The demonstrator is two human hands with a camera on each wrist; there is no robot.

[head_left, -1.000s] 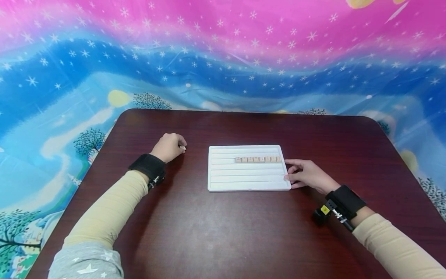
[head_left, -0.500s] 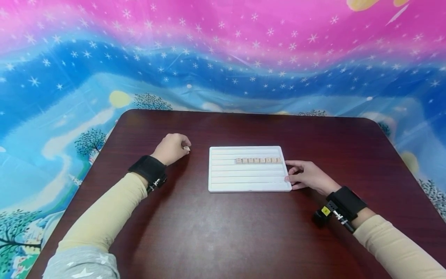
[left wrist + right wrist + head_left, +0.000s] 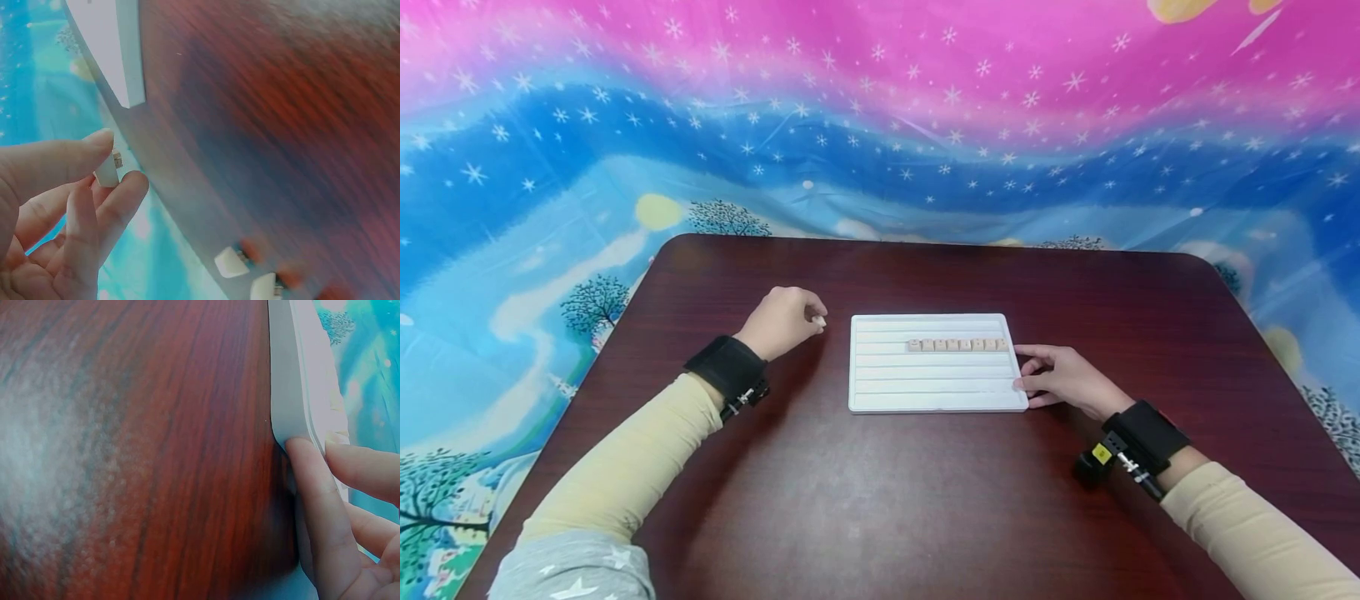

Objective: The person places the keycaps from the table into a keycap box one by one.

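Note:
My left hand pinches a small beige keycap between thumb and fingertips, its stem showing in the left wrist view. It is held left of a white ridged tray, apart from it. A row of several beige keycaps sits in one upper channel of the tray, reaching its right rim. My right hand holds the tray's right edge, thumb on the rim and other fingers along the side. In the right wrist view, fingertips touch the tray's corner.
Two more loose keycaps lie on the table in the left wrist view; the left arm hides them in the head view. The dark red-brown table has a patterned cloth backdrop behind it.
My left hand has moved right, toward the tray, with the keycap between its fingers. My right hand and the tray have stayed in place.

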